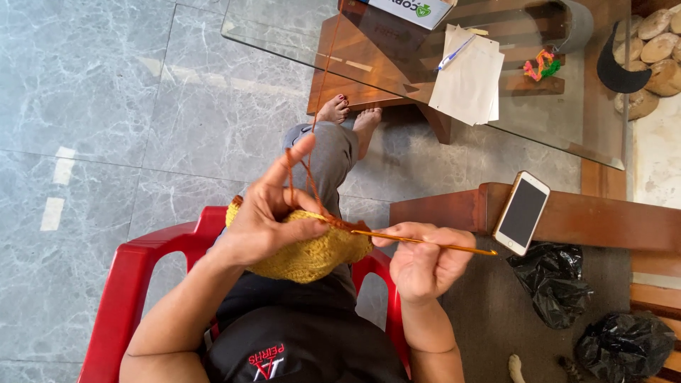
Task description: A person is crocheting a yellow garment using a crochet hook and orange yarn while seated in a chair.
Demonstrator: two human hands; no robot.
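Over grey marble floor [106, 106]: left hand [266, 220] grips yellow crochet piece [312, 252]; right hand [425, 262] grips hook [425, 243].

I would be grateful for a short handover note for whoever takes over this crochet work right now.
Left hand: grips the yellow crochet piece on the lap, orange yarn running over the raised index finger and up toward the glass table.
Right hand: holds the crochet hook, tip in the piece's orange edge.
Done: yellow body worked; an orange edge is begun near the hook.
Left: how much of the edge remains is hidden by the hand.
Nearby: phone on the wooden armrest.
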